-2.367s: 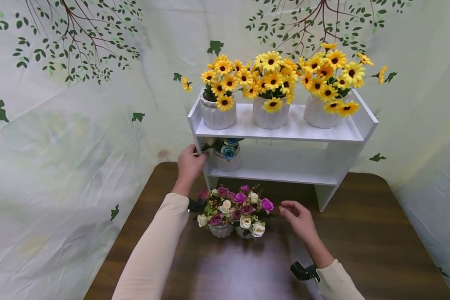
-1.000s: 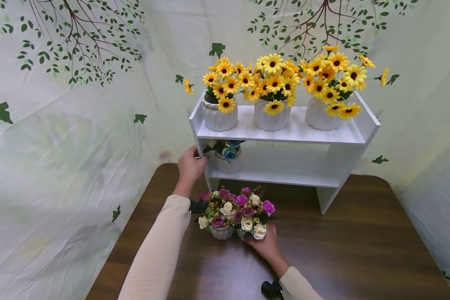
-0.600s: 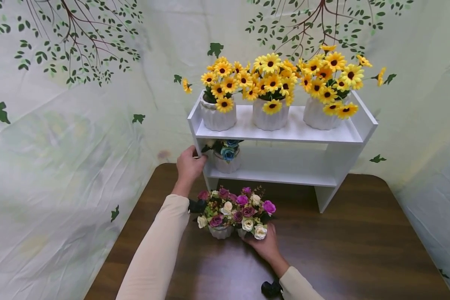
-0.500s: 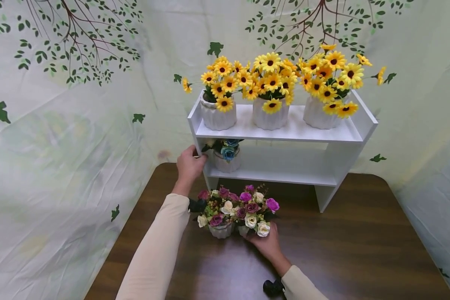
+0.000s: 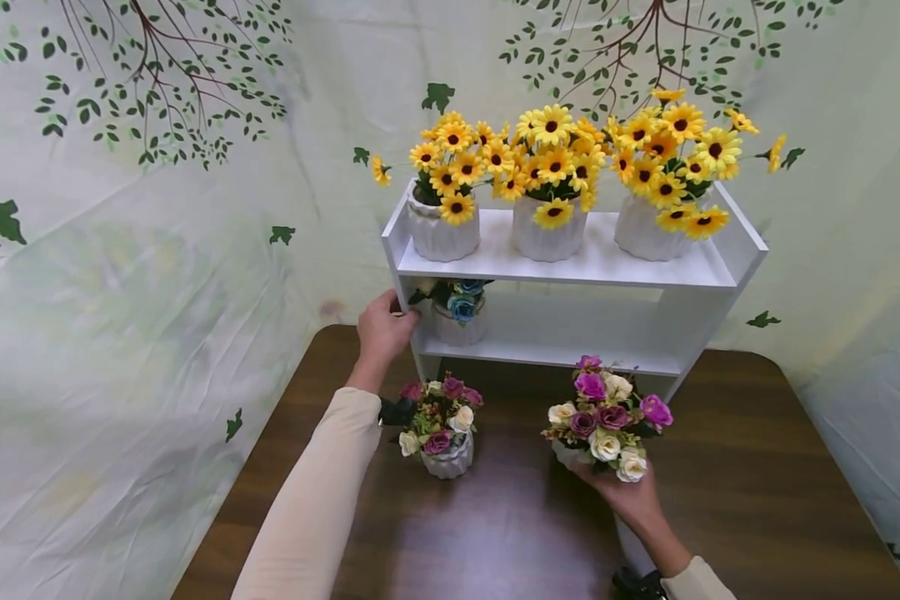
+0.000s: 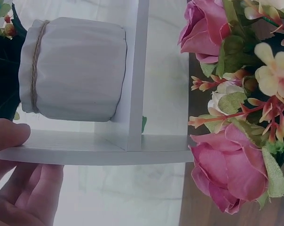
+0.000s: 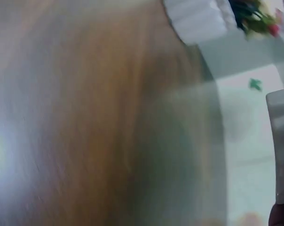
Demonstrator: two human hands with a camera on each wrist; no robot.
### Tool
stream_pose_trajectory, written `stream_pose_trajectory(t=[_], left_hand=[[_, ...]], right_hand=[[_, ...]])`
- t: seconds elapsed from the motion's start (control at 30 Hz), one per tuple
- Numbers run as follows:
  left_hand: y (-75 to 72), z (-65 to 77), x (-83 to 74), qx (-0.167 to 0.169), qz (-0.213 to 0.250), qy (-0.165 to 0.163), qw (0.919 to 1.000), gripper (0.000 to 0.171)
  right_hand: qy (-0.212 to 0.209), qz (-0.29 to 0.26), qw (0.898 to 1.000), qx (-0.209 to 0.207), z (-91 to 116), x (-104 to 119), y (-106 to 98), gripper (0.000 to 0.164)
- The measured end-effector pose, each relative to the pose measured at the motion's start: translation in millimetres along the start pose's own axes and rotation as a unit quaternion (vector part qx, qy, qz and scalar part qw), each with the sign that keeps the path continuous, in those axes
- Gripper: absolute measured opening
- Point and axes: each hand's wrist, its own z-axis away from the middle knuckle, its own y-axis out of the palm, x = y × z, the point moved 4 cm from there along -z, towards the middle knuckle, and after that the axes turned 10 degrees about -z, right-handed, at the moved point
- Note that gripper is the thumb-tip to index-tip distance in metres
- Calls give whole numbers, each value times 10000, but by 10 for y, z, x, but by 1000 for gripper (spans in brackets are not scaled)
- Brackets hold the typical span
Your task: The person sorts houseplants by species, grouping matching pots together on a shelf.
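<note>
My left hand [image 5: 386, 329] grips the left side panel of a white two-tier shelf [image 5: 570, 346]; in the left wrist view its thumb and fingers lie on either side of the panel [image 6: 99, 157]. My right hand [image 5: 633, 496] holds a white pot of purple and cream roses [image 5: 607, 421] in front of the shelf's lower right end. Part of the held pot [image 7: 283, 146] shows at the right wrist view's edge. A similar pot of roses [image 5: 448, 458] stands on the table beside my left forearm. Beside my left fingers, a pot of blue roses [image 5: 461, 325] sits on the lower board.
Three white pots of yellow daisies [image 5: 547, 229] line the upper board. The shelf stands at the back of a brown wooden table [image 5: 487, 550]. Behind hangs a pale cloth [image 5: 157, 250] printed with branches and leaves.
My right hand came in, took hold of the right-hand pot of roses, and carried it rightward, away from the other one. My left hand stays on the shelf panel.
</note>
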Motion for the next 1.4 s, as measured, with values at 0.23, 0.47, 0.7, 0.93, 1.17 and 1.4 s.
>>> stream_pose_trajectory(t=[0.23, 0.47, 0.7, 0.93, 1.17, 1.4], left_hand=[[-26, 8, 2, 3, 12, 41, 10000, 31], [-49, 4, -15, -8, -30, 53, 10000, 31], [-42, -3, -25, -26, -124, 110, 9999, 31], [-24, 9, -26, 73, -87, 55, 9999, 31], [-25, 5, -32, -13, -102, 95, 9999, 31], [-18, -3, -27, -48, -104, 108, 9999, 32]], right_hand=[[-539, -53, 9985, -99, -159, 313, -380, 74], [-749, 108, 9971, -120, -472, 455, -591, 80], [-437, 1147, 9922, 218, -747, 491, -677, 86], [-55, 1017, 9926, 664, -928, 521, -626, 90], [-47, 649, 9948, 789, -1124, 548, -456, 88], [412, 625, 9936, 848, -1288, 521, -233, 77]])
